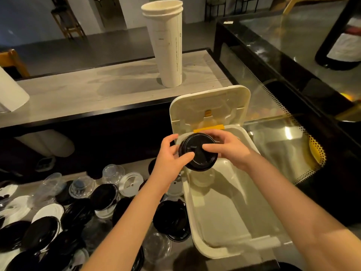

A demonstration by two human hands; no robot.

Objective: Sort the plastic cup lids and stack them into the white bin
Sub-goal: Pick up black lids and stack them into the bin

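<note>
A stack of black plastic lids [198,151] hangs above the far left corner of the white bin [224,249]. My left hand [169,155] grips it from the left, thumb on top. My right hand [227,147] grips it from the right, thumb also on top. The bin's hinged cover [210,103] stands open at the back. A pale round lid [202,178] lies on the bin's floor under the stack. Loose black lids [172,220], white lids [130,183] and clear lids [113,172] are heaped on the counter to the left of the bin.
A tall stack of white paper cups [168,45] stands on the raised grey shelf [78,98] behind. A glass display case [283,106] lies to the right of the bin. A white roll [9,92] sits at the far left.
</note>
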